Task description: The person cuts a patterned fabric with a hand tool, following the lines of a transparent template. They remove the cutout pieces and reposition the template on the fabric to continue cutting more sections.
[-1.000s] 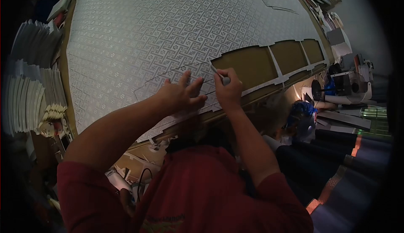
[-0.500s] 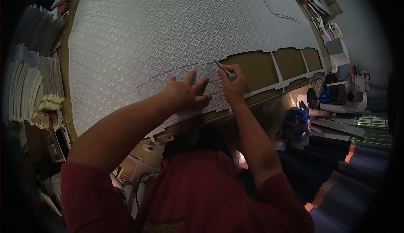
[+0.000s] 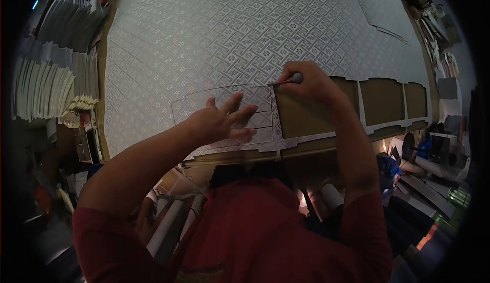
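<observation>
A sheet of silvery patterned fabric (image 3: 204, 38) covers the table. My left hand (image 3: 222, 122) lies on it with spread fingers, over a panel (image 3: 258, 104) outlined by thin dark lines. At the panel's upper right corner, my right hand (image 3: 309, 78) grips a slim pointed tool with a rounded grey end (image 3: 296, 77). The tool's tip is at the fabric line; its exact kind is not clear. To the right, panel-shaped openings in the fabric show the brown surface (image 3: 309, 117) beneath, with narrow fabric strips between them.
Stacks of folded pale sheets (image 3: 43, 91) stand left of the table. Along the right edge lie assorted items, including a white box (image 3: 448, 89). Rolls (image 3: 166, 227) sit below the front edge, and a blue plastic bundle (image 3: 389, 165) is at the lower right.
My right hand has turned and shifted right relative to my left, swinging the tool flatter, its tip now pointing left. My left hand keeps its spread pose. The camera view has shifted.
</observation>
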The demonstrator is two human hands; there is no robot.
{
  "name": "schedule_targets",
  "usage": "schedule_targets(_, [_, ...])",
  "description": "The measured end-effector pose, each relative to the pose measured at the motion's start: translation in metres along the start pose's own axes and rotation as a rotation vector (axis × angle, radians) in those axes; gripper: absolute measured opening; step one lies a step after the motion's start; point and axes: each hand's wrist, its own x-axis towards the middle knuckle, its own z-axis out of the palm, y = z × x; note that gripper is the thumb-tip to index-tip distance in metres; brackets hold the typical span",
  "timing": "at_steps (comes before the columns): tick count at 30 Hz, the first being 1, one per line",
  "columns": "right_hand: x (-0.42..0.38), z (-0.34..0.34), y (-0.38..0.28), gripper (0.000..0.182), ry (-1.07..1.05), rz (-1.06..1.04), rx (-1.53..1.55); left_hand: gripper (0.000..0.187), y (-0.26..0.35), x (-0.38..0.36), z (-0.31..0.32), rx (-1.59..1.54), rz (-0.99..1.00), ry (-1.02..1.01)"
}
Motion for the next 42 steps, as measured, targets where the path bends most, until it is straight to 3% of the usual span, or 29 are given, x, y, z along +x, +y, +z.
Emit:
schedule_targets(2, [0.011, -0.008, -0.001, 0.014, -0.128, -0.043, -0.021, 0.074, 0.0, 0.0, -0.005, -0.001, 0.008, -0.012])
schedule_targets(8, [0.03, 0.004, 0.004, 0.011, -0.201, -0.125, 0.006, 0.087, -0.001, 0.003, -0.005, -0.006, 0.025, -0.065])
schedule_targets(15, [0.022, 0.029, 0.031, 0.014, -0.129, -0.157, 0.242, 0.088, 0.0, 0.002, -0.002, 0.012, 0.022, -0.042])
schedule_targets(18, [0.006, 0.038, 0.018, 0.014, -0.014, -0.121, 0.243, 0.086, -0.003, 0.002, -0.003, 0.01, 0.017, -0.024])
schedule_targets(23, [-0.031, 0.097, 0.0, 0.015, 0.538, -0.039, 0.216, 0.08, -0.001, 0.0, 0.003, 0.007, 0.015, 0.072])
schedule_targets(26, [-0.037, 0.125, -0.015, 0.011, 0.664, 0.029, 0.149, 0.076, 0.0, 0.0, 0.008, 0.045, 0.013, 0.134])
schedule_targets(33, [-0.028, 0.147, -0.037, 0.013, 0.813, 0.082, 0.0, 0.065, 0.003, 0.0, 0.019, 0.051, -0.008, 0.263])
schedule_targets(35, [-0.024, 0.149, -0.045, 0.015, 0.824, 0.139, -0.032, 0.06, 0.003, 0.002, 0.019, 0.049, -0.011, 0.166])
schedule_targets(42, [-0.014, 0.165, -0.05, 0.013, 0.893, 0.195, -0.154, 0.053, 0.002, 0.0, 0.007, -0.134, -0.002, 0.118])
